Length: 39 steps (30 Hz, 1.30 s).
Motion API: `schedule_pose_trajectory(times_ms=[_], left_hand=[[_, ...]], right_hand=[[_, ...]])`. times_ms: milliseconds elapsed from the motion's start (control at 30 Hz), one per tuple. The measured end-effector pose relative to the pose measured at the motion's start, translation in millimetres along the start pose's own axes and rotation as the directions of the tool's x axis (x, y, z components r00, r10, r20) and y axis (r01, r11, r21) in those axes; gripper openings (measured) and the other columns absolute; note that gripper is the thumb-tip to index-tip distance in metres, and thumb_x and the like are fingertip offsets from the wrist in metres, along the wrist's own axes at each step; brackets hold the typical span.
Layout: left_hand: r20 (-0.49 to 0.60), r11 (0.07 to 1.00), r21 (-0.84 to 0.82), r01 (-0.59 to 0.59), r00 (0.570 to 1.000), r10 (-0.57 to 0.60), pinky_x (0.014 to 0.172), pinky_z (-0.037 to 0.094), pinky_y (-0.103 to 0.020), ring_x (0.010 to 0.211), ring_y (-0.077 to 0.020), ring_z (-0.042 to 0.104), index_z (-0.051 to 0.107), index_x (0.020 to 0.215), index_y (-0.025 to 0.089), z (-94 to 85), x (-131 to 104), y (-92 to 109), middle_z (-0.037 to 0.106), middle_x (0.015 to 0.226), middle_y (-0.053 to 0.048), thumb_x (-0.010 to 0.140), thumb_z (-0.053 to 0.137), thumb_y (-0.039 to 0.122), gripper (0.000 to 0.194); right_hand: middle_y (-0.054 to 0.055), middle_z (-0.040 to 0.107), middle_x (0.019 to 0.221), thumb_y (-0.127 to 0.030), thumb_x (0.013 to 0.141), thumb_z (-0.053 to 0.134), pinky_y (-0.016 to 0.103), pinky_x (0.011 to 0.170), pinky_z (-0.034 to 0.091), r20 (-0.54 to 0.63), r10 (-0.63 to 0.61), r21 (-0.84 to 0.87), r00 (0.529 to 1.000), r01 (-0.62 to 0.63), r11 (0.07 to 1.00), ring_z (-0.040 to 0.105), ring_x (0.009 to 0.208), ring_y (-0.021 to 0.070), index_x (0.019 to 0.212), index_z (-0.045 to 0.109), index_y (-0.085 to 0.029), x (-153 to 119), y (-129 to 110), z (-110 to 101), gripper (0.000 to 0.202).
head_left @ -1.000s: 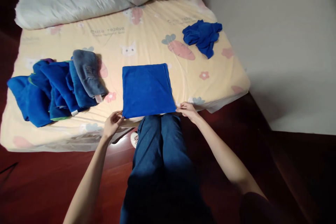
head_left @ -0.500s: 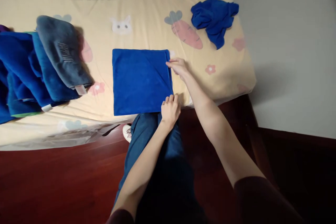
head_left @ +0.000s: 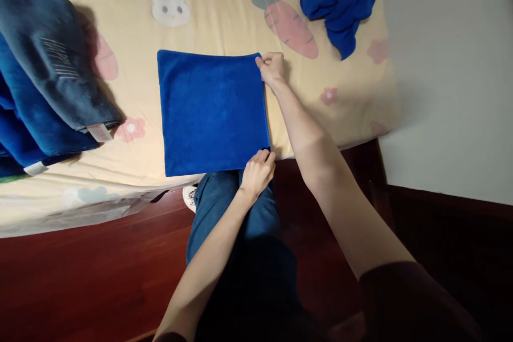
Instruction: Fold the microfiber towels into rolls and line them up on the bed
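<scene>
A blue cloth (head_left: 212, 112), shaped as a near-square, lies flat on the bed near its front edge. My left hand (head_left: 258, 172) has its fingers curled on the cloth's near right corner. At the far right corner, my right hand (head_left: 271, 68) pinches the cloth's edge between thumb and fingers. The cloth's surface looks smooth, and its right edge runs fairly straight between my two hands.
To the left lies a pile of folded cloths, a grey one (head_left: 52, 53) over blue ones (head_left: 48, 128). A crumpled blue cloth (head_left: 340, 0) rests at the far right. The patterned bed sheet (head_left: 224, 21) ends near a pale wall (head_left: 449, 80).
My right hand has moved up to the cloth's far right corner. A diagonal crease and layered right edge have smoothed out. The view has shifted closer to the bed.
</scene>
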<state>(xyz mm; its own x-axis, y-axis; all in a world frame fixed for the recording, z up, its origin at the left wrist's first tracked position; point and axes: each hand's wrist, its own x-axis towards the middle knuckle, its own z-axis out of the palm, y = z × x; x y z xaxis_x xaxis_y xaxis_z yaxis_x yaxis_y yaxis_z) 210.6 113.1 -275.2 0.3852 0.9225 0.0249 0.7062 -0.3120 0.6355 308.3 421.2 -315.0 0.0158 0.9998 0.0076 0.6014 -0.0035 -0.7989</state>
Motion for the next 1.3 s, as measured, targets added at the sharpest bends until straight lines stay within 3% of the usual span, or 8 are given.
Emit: schedule_pose_trajectory(times_ms=[133, 300, 467, 700, 900, 1067, 1167, 1300], left_hand=[[0.047, 1.0, 0.001, -0.006, 0.999, 0.006, 0.084, 0.054, -0.038, 0.095, -0.0239, 0.063, 0.062, 0.101, 0.018, 0.9, -2.1, 3.0, 0.064, 0.102, -0.012, 0.101, 0.042, 0.013, 0.02], [-0.006, 0.996, -0.058, -0.063, 0.998, 0.063, 0.097, 0.05, -0.041, 0.109, -0.0257, 0.061, 0.064, 0.116, 0.016, -33.3, -0.9, -8.2, 0.067, 0.113, -0.013, 0.107, 0.036, 0.03, 0.032], [-0.236, 0.997, 0.008, 0.082, 0.969, -0.078, 0.126, 0.021, -0.056, 0.152, -0.0332, 0.029, 0.053, 0.142, 0.014, -99.3, 50.6, -108.5, 0.045, 0.158, -0.014, 0.104, 0.042, 0.047, 0.051], [-0.148, 0.951, 0.106, 0.292, 0.95, -0.275, 0.13, -0.011, -0.059, 0.159, -0.0212, -0.001, 0.027, 0.158, 0.014, -164.7, 127.1, -245.6, 0.012, 0.174, 0.001, 0.102, 0.056, 0.049, 0.072], [-0.158, 0.952, 0.163, 0.26, 0.959, -0.235, 0.128, -0.02, -0.058, 0.16, -0.0202, -0.008, 0.021, 0.16, 0.01, -166.8, 109.5, -232.0, 0.004, 0.174, 0.002, 0.103, 0.052, 0.051, 0.076], [-0.196, 0.969, 0.063, 0.237, 0.955, -0.221, 0.134, -0.005, -0.048, 0.162, -0.0205, 0.003, 0.034, 0.16, 0.028, -165.6, 49.7, -228.4, 0.024, 0.171, 0.005, 0.1, 0.047, 0.059, 0.069], [-0.251, 0.959, 0.049, 0.28, 0.933, -0.26, 0.131, -0.004, -0.056, 0.161, -0.0268, 0.006, 0.031, 0.161, 0.018, -167.4, 14.2, -229.0, 0.026, 0.17, -0.006, 0.1, 0.041, 0.059, 0.074], [-0.238, 0.94, 0.14, 0.312, 0.932, -0.273, 0.13, 0.004, -0.059, 0.161, -0.0319, 0.007, 0.026, 0.161, 0.005, -152.4, -54.0, -192.5, 0.02, 0.17, -0.018, 0.102, 0.034, 0.051, 0.075]], right_hand=[[0.006, 0.067, 0.081, -0.038, 0.101, 0.058, 0.044, 0.098, 0.054, -0.12, 0.04, -0.166, 0.992, -0.06, 0.984, 0.068, 0.097, 0.0249, 0.088, 0.064, -0.018, -9.8, -13.0, -6.2, 0.025], [0.013, 0.05, 0.153, -0.036, 0.105, 0.04, 0.053, 0.122, 0.034, -0.075, -0.228, -0.459, 0.971, 0.169, 0.872, 0.044, 0.144, 0.0325, 0.147, 0.049, -0.02, -56.9, -60.7, -2.5, 0.046], [0.005, 0.032, 0.168, -0.051, 0.107, 0.027, 0.054, 0.132, 0.012, 0.338, -0.326, -0.396, 0.883, 0.448, 0.802, 0.011, 0.161, 0.0255, 0.163, 0.029, -0.025, -94.4, -73.9, 17.1, 0.062], [0.011, 0.021, 0.172, -0.047, 0.11, 0.035, 0.055, 0.13, 0.001, 0.239, -0.208, -0.396, 0.948, 0.291, 0.871, 0.012, 0.161, 0.0251, 0.161, 0.032, -0.013, -56.6, -32.8, 8.7, 0.061], [0.01, 0.017, 0.173, -0.04, 0.11, 0.038, 0.057, 0.129, -0.009, 0.182, -0.244, -0.473, 0.953, 0.302, 0.828, 0.006, 0.161, 0.0253, 0.162, 0.027, -0.011, -66.7, -46.0, 1.2, 0.06], [0.015, 0.022, 0.171, -0.04, 0.109, 0.038, 0.062, 0.129, 0.005, 0.252, -0.242, -0.389, 0.937, 0.327, 0.861, 0.013, 0.161, 0.0293, 0.162, 0.029, -0.011, -88.5, -32.1, -6.8, 0.061], [0.018, 0.023, 0.17, -0.042, 0.106, 0.042, 0.071, 0.125, 0.007, 0.187, -0.107, -0.382, 0.976, 0.173, 0.908, 0.011, 0.161, 0.0345, 0.16, 0.033, -0.01, -89.8, -37.0, -12.4, 0.063], [0.013, 0.021, 0.171, -0.037, 0.101, 0.048, 0.069, 0.128, 0.01, 0.223, -0.264, -0.33, 0.938, 0.327, 0.885, 0.009, 0.161, 0.0337, 0.163, 0.029, -0.014, -160.9, -86.6, -16.5, 0.068]])
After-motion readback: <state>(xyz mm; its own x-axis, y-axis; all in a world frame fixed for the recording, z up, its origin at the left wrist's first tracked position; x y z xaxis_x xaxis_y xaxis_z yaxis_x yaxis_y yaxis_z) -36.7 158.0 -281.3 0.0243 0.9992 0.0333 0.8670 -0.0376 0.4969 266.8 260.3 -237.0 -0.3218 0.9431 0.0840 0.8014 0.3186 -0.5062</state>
